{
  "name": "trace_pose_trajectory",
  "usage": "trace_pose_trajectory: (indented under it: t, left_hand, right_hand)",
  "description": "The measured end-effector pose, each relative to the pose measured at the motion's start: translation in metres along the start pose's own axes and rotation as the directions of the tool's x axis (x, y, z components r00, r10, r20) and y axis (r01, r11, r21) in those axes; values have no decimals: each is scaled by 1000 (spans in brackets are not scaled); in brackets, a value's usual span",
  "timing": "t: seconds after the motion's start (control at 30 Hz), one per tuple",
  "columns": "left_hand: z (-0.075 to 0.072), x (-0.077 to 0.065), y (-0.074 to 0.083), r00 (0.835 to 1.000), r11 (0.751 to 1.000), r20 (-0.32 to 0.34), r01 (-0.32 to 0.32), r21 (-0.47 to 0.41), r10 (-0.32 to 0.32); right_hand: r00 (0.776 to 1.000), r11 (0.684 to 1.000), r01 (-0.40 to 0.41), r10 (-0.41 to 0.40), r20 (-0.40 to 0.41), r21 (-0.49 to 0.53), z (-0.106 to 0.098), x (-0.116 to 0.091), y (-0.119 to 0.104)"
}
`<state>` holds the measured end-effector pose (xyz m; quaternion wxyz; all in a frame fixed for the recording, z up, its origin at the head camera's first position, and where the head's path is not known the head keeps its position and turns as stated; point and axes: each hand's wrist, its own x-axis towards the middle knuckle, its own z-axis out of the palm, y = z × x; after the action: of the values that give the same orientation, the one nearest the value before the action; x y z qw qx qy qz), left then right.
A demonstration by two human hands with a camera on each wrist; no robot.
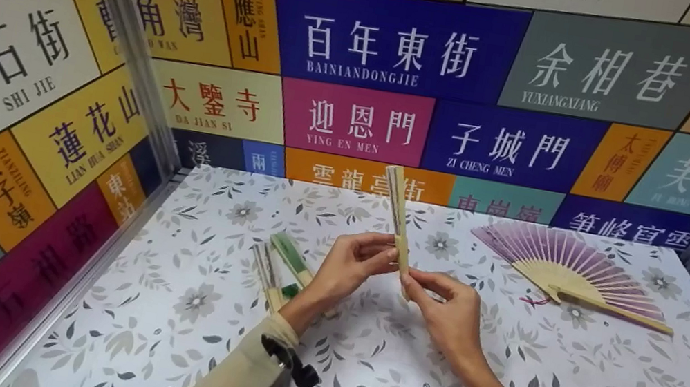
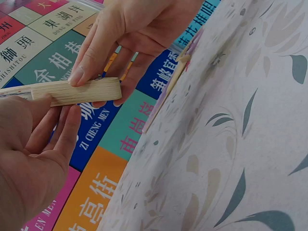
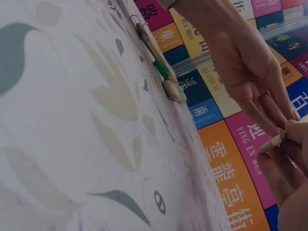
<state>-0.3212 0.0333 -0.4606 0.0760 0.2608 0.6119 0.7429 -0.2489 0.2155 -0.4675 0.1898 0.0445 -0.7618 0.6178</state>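
Both hands hold one folded hand fan (image 1: 395, 209) upright above the table, its pale bamboo ribs stacked together. My left hand (image 1: 356, 262) pinches the fan around its middle, fingers bent on its left side. Lower down, my right hand (image 1: 446, 306) pinches the rivet end between thumb and fingers. In the left wrist view the closed ribs (image 2: 77, 91) run between the two hands, with the right thumb lying on top. The right wrist view catches only the fan's end (image 3: 273, 143) at the right fingertips.
A purple fan (image 1: 583, 279) lies spread at the back right of the table. Left of the hands lie two folded fans, one green (image 1: 291, 258) and one greyish (image 1: 267, 272), partly behind the left forearm. Sign-printed walls (image 1: 398, 41) enclose the floral-covered table (image 1: 186, 349).
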Motion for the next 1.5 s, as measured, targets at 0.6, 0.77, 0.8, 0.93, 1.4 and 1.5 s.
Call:
trace_pose_trajectory:
  t: [0.6,0.77,0.8,0.93,1.4,1.5]
  left_hand:
    - [-1,1,-10,996,983,-30,73,-168,-79]
    - [-1,1,-11,994,980,-33,93,-176,-100]
    - [-1,0,-11,994,979,-34,97,-178,-105]
    - [-1,-1,-10,993,978,-30,105,-178,-112]
    - [-1,0,-11,995,977,-22,92,-192,-98]
    - [-1,0,-11,995,978,-19,90,-186,-95]
  right_hand:
    - [995,989,-99,95,38,112,-3,3,10]
    - [993,983,-115,109,48,142,-3,3,9]
    - [992,982,-119,113,50,150,-3,3,9]
    - [991,977,-133,126,52,165,-3,3,9]
    - [984,944,-180,175,42,277,-2,2,9]
    - [979,935,-201,196,48,291,-1,2,9]
